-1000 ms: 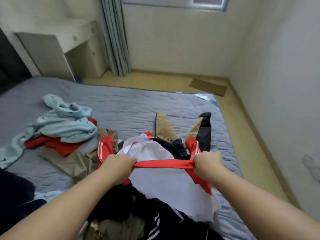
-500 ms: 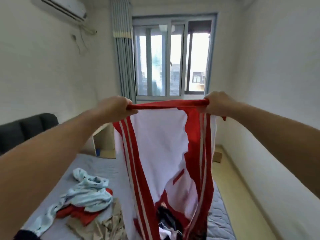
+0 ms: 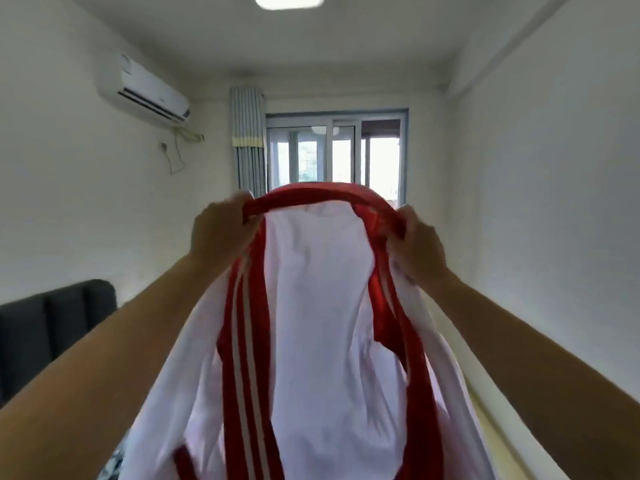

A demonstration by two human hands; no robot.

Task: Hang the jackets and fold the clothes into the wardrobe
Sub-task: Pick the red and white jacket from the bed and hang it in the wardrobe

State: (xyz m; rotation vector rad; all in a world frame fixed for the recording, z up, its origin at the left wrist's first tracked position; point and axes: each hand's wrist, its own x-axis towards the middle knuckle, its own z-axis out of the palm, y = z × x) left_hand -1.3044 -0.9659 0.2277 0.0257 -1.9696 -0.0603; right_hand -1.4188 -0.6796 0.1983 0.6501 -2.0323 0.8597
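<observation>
Bed: almost wholly hidden behind the white and red striped jacket (image 3: pixel 325 323). Only a small blurred grey-blue patch (image 3: pixel 112 460) shows, far below the left hand (image 3: pixel 221 233).
On the bed: too blurred to tell.
Bed end: a dark grey padded panel (image 3: pixel 52 337), below and well left of the left hand.
Floor: a narrow pale yellow strip (image 3: pixel 495 441), far below the right hand (image 3: pixel 415 251), along the foot of the right wall.

The white-and-red striped cloth jacket (image 3: pixel 322 306) looks smooth and faintly shiny; the white plastic air conditioner (image 3: pixel 145 90) is glossy.
</observation>
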